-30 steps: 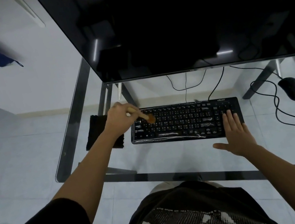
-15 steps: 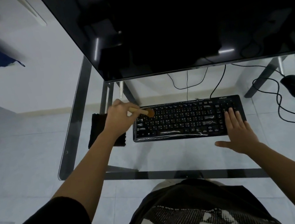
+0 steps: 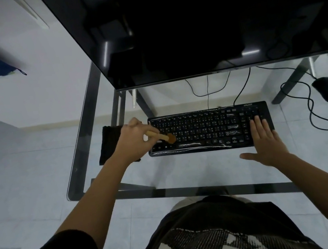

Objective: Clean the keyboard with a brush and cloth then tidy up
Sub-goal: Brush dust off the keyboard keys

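While the left hand [image 3: 134,139] pinches the brush [image 3: 162,137] over the keyboard [image 3: 209,130], short row-wise strokes work best, the flat, spread right hand [image 3: 267,142] steadying its corner.

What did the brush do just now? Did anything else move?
The left hand pulled the brush from the top rows of the keyboard toward its lower rows, at the left end, gripping it as before. The right hand stayed flat on the right end, and the cloth stayed put.

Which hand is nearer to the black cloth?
Left. The left hand, holding the brush, is beside the cloth; the right hand rests on the far end of the keyboard.
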